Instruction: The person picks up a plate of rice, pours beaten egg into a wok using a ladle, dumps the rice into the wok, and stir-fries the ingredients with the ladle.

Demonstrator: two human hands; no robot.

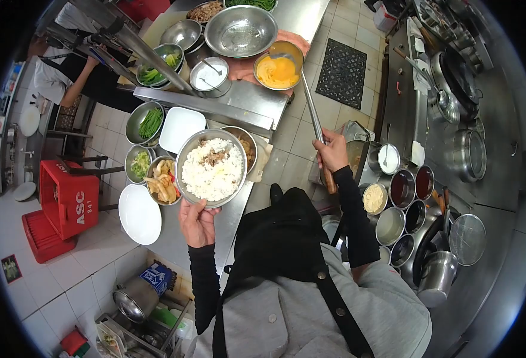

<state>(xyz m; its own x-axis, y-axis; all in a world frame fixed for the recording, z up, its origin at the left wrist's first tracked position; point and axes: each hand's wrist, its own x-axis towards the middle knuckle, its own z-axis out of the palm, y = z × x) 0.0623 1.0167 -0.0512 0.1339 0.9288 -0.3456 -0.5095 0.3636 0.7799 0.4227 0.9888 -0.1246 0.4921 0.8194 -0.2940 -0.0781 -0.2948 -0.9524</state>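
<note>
The left hand (198,224) grips the rice bowl (211,169) by its near rim, the bowl beyond the fingers, above the bench (182,224)'s right edge; the right hand (332,152) clasps a ladle (311,106).

Beneath the rice bowl (210,179), the fingertips of the left hand (198,227) are hidden, the brown-filled bowl (250,149) to its right is partly covered, the greens bowl (252,5) far beyond it is cut off, and metal rails (137,51) partly block the person (51,80) beyond its left.
</note>
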